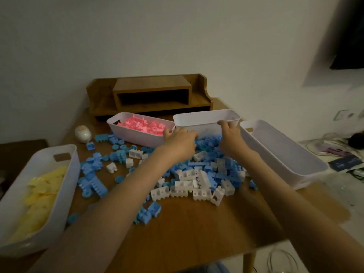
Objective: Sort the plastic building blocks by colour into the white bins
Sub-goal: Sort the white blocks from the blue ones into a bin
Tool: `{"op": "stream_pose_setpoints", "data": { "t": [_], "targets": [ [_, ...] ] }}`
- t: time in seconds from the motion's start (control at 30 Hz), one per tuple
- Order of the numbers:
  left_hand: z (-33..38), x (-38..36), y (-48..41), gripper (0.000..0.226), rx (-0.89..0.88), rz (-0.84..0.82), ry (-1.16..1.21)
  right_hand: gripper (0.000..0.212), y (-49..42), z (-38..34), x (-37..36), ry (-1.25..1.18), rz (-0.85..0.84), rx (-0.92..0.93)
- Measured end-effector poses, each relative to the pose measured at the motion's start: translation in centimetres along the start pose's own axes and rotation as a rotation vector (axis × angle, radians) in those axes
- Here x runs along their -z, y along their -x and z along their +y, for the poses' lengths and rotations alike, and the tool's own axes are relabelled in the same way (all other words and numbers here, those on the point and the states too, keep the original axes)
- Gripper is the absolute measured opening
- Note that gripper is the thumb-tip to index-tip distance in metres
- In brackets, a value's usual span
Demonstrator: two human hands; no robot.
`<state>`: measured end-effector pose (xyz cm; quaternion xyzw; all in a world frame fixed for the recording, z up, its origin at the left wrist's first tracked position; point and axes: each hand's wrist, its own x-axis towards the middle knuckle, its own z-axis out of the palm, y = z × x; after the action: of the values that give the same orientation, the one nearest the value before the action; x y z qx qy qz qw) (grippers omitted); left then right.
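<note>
Head view. Sort roughly half done, by the look. Pink blocks (141, 124) in the pink bin (136, 134) at eleven o'clock on the table (197, 223); yellow blocks (43, 186) in the yellow bin (69, 174) at eight o'clock. Blue blocks (208, 143) and white blocks (185, 187) loose and mixed in a heap at the centre, thinning out toward nine o'clock.

Likely step in hand: bringing the middle bin (206, 117), at twelve o'clock, to the heap for one of the two colours left. Right hand (231, 135) hooked over that bin's near rim, fingertips curled inside. Left hand (180, 141) just beside it, at the gap between pink bin and middle bin, back upward, fingers hidden; gripping or merely resting, impossible to tell. Fourth bin (275, 150) at three o'clock, seemingly with nothing in it.

Next move, probably: draw or tip the middle bin close, then pick blue from white a few at a time, both lying tangled together.

Blocks small, studded, hard-looking plastic. Some blue ones round like gears. White ones chunkier, with holes in their sides.
</note>
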<state>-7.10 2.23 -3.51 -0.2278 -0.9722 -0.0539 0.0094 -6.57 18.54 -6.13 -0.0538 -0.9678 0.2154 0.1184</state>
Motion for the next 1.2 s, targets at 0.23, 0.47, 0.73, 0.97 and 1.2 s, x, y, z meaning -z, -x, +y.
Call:
{"op": "stream_pose_setpoints", "data": {
  "t": [0.23,0.47,0.73,0.97,1.2],
  "targets": [
    [-1.5,0.8,6.7,0.030,-0.118,-0.190,0.058,0.024,4.8,-1.6,0.5,-0.069,-0.158,0.243],
    [-2.3,-1.2,9.8,0.045,-0.117,-0.057,0.040,0.024,7.7,-3.4,-0.3,0.107,-0.380,0.316],
    [-2.6,-2.5,10.4,0.023,-0.032,0.146,0.252,0.023,7.5,-4.6,-1.6,-0.202,-0.212,0.254],
    [-2.6,-2.3,9.7,0.026,0.037,0.089,0.231,0.026,6.0,-6.6,-1.7,-0.288,-0.327,0.256],
    [-3.2,-1.5,8.1,0.014,0.098,0.031,0.267,0.018,4.8,-5.9,-1.2,-0.178,-0.472,0.294]
  ]
}}
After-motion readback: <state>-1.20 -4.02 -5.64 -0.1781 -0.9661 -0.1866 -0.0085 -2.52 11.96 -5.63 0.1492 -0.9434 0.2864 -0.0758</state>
